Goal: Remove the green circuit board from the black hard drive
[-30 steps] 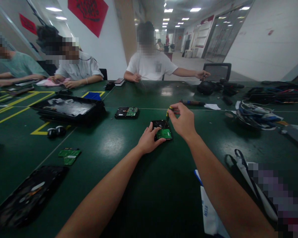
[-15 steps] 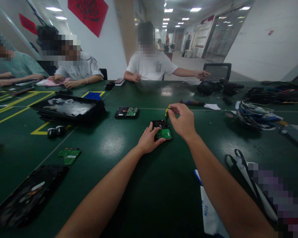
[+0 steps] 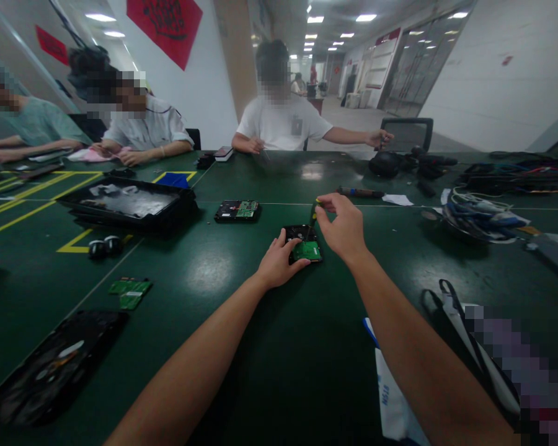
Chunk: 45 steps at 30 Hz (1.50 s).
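Your left hand [image 3: 281,265] steadies the hard drive [image 3: 300,231] on the tabletop [image 3: 307,359] ahead of you, its fingers spread but gripping around the left and near sides. The drive lies flat, its green circuit board [image 3: 309,250] facing up. Your right hand [image 3: 346,226] pinches the handle of a yellow-and-dark screwdriver [image 3: 313,214] between thumb and fingers, shaft pointing down at the drive; whether the tip sits in a screw, you cannot tell. Beyond, to the left, lies a second drive [image 3: 237,211], near a black tray [image 3: 188,201].
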### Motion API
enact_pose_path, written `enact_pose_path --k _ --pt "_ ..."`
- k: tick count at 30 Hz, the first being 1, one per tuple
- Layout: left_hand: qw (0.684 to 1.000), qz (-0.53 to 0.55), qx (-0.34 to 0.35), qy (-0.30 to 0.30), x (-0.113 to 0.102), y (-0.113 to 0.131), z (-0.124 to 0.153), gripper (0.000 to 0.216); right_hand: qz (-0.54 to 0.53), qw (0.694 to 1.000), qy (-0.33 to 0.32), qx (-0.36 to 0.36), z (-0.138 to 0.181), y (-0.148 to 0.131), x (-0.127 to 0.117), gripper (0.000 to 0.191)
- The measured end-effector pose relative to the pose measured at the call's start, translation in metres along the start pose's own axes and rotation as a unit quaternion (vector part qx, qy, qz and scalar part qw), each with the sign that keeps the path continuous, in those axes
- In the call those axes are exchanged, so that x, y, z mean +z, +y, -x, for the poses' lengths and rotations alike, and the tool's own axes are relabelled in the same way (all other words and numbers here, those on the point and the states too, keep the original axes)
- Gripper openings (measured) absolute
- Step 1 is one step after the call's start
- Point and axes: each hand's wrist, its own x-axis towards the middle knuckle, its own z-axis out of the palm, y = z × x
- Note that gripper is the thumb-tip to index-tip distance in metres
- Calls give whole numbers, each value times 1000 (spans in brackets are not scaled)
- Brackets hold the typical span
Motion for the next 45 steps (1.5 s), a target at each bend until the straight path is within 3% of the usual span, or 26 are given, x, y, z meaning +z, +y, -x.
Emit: enact_pose_path --k 5,11,45 --pt "1000 0 0 1 0 0 0 71 -11 1000 11 24 0 1 1 15" --pt "1000 1 0 7 2 -1 0 70 4 1000 -2 -11 0 0 0 19" --pt "1000 -7 1 4 4 -4 -1 72 -23 1000 7 3 0 3 2 18"
